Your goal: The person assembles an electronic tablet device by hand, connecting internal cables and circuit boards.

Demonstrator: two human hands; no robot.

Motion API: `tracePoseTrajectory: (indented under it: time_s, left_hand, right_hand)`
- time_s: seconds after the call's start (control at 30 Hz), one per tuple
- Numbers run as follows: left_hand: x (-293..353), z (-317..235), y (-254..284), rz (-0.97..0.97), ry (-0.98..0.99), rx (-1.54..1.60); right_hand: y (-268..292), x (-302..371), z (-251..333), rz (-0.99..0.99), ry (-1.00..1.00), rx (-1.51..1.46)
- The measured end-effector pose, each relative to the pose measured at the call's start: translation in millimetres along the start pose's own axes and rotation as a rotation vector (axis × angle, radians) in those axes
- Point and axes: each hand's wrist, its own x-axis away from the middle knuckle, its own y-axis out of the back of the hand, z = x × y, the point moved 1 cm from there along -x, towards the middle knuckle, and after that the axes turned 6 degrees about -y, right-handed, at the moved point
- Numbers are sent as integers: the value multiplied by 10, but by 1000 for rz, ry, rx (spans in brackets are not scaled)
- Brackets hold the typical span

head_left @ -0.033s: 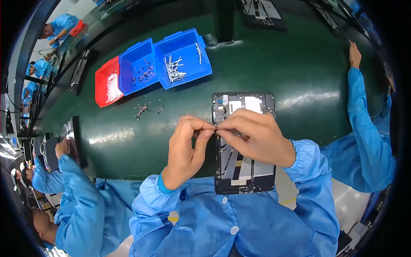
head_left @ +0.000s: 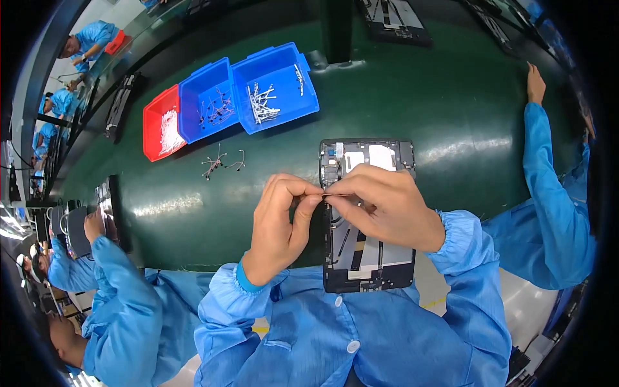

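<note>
My left hand (head_left: pixel 280 222) and my right hand (head_left: pixel 383 203) meet fingertip to fingertip over the left edge of an opened tablet (head_left: pixel 371 258). Both are closed in a pinch on something tiny and thin, mostly hidden by the fingers. The tablet lies lengthwise toward me on the green table, its inner boards, dark ribbon cables and pale panels exposed. My right hand covers its middle. Left of it, a few small wired parts (head_left: pixel 222 164) lie loose on the table.
A red bin (head_left: pixel 151 132) with white pieces joins two blue bins, one (head_left: pixel 187 97) holding wired parts, the other (head_left: pixel 300 109) white strips. Another opened tablet (head_left: pixel 396 22) lies at the back. Co-workers' arms (head_left: pixel 129 277) (head_left: pixel 540 148) rest at both sides.
</note>
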Motion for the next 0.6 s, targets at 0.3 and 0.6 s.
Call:
tracePoseTrajectory:
  time_s: [0.3, 0.6]
  left_hand:
    - [-177, -90, 163, 278, -268, -505]
    - [-127, 10, 146, 386, -11, -500]
  right_hand:
    - [-96, -14, 32, -104, 67, 45]
    - [-189, 19, -163, -32, -64, -37]
